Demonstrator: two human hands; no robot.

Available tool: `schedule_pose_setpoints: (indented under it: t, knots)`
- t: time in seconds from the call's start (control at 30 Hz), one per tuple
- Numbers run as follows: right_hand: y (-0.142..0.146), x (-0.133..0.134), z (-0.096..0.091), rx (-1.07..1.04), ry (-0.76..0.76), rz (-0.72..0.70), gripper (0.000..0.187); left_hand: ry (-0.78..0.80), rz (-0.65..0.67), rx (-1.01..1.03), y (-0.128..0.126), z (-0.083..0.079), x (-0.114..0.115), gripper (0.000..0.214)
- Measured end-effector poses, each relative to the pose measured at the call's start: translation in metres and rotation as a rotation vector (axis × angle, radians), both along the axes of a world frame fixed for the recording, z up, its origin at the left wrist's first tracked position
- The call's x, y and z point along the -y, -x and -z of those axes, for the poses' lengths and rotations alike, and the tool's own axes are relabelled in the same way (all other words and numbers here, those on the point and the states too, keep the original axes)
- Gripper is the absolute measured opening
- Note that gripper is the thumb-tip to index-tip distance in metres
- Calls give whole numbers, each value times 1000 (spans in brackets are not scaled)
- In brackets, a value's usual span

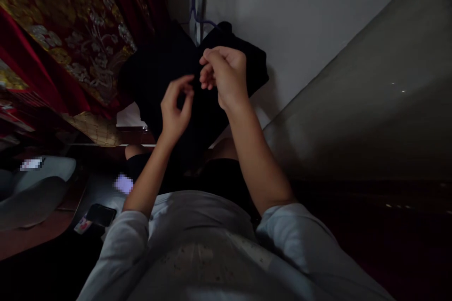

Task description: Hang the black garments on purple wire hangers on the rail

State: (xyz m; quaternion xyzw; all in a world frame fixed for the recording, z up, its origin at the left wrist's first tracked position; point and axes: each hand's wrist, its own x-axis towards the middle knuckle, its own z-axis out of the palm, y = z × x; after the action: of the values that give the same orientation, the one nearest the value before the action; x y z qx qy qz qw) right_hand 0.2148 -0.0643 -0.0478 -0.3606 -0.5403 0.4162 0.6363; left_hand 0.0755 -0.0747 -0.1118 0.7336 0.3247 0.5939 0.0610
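A black garment [151,80] hangs in front of me, below a thin purple hanger [208,22] by a metal pole. Over the dark cloth, my left hand [175,110] is held with curved fingers, a gap showing between thumb and index finger. My right hand [228,73] is raised a little higher and to the right, its thumb pressed against the index finger and the other fingers curled. Whatever may be in that pinch is too small to make out. The two hands are apart from each other.
Red embroidered fabric [70,33] hangs at the left. A pale wall [300,9] and a grey smooth panel [370,89] stand to the right. At lower left are a grey chair [38,193] and a dark phone [101,215]. The light is dim.
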Motion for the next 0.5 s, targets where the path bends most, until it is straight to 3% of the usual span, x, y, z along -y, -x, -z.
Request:
schedule_pose_setpoints:
  t: [0.1, 0.23, 0.33, 0.43, 0.5]
  knots:
    - [-4, -3, -1, 39, -65, 1, 31, -120, 65, -159, 5, -46, -30, 37]
    - [-6, -19, 12, 179, -155, 129, 31, -39, 64, -312, 4, -74, -41, 24]
    - [1, -32, 44, 262, -122, 207, 31, 4, 9, -168, 8, -90, -24, 22]
    - [14, -24, 79, 221, 33, 85, 30, -93, -83, 35, 37, -104, -16, 16]
    - [22, -4, 91, 91, 66, -9, 28, -92, -99, 239, 68, -100, -20, 13]
